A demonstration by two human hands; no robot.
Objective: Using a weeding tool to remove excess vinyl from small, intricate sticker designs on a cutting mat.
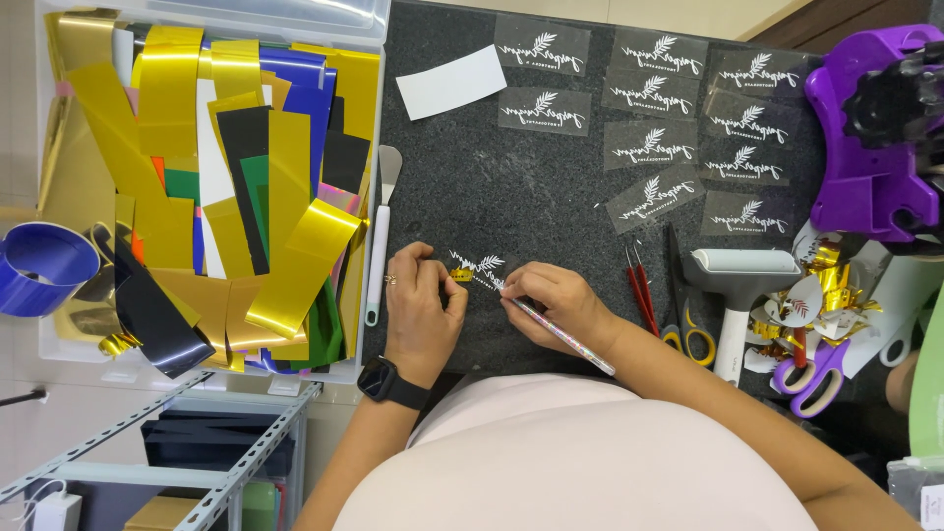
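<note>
Dark speckled surface [492,197], viewed from above; open bare patch in its middle, between the decal rows at the far edge and the person's hands at the near edge. Left edge bounded by a clear bin [59,334] of gold, blue, black and green foil strips. Right side crowded: purple machine [865,147], white roller [742,270], purple-handled scissors [816,379], gold foil scraps.

Far side: white card [452,83] and clear decal sheets [654,133] with white leaf designs, lying flat, most apart from one another.

White-handled spatula [379,246] lies along the bin's edge. Purple machine cut off by the frame. Near edge of the surface hidden by the person's body.

Left hand [423,305]: fingers curled, pressing down a small clear decal [477,267] with a gold scrap at its left end. Right hand [556,305]: closed around a thin pen-like tool [565,339], tip at the decal; exact contact hard to make out.
</note>
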